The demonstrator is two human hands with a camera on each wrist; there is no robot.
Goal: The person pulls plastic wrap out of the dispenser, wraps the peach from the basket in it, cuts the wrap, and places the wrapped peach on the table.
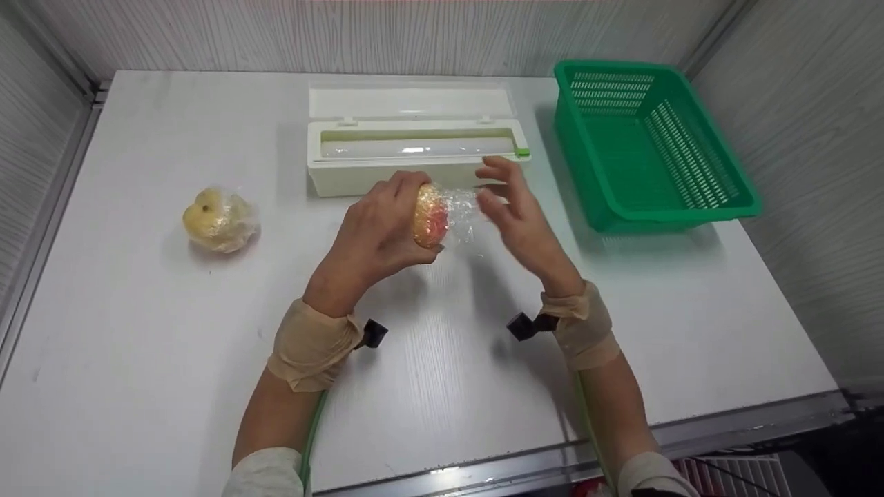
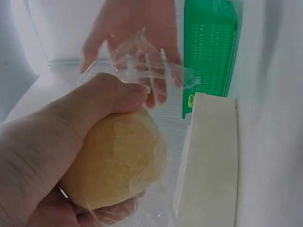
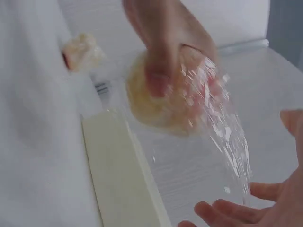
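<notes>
My left hand (image 1: pixel 383 224) grips a round yellow-and-red fruit (image 1: pixel 429 217), its thumb across the fruit (image 2: pixel 118 151) in the left wrist view. Clear plastic film (image 1: pixel 461 214) covers the fruit, and a loose crinkled end sticks out to the right. At that loose end is my right hand (image 1: pixel 514 214), fingers spread and relaxed. The film (image 3: pixel 227 132) trails down to its fingertips in the right wrist view. Behind both hands stands a white cling film dispenser (image 1: pixel 414 176), lid up, with the roll (image 1: pixel 414 147) showing inside.
Another film-wrapped yellow fruit (image 1: pixel 219 219) sits on the white table (image 1: pixel 138 331) at the left. A green plastic basket (image 1: pixel 601 193) stands at the back right. Pale panels enclose the back and sides, and a metal edge (image 1: pixel 476 476) runs along the front.
</notes>
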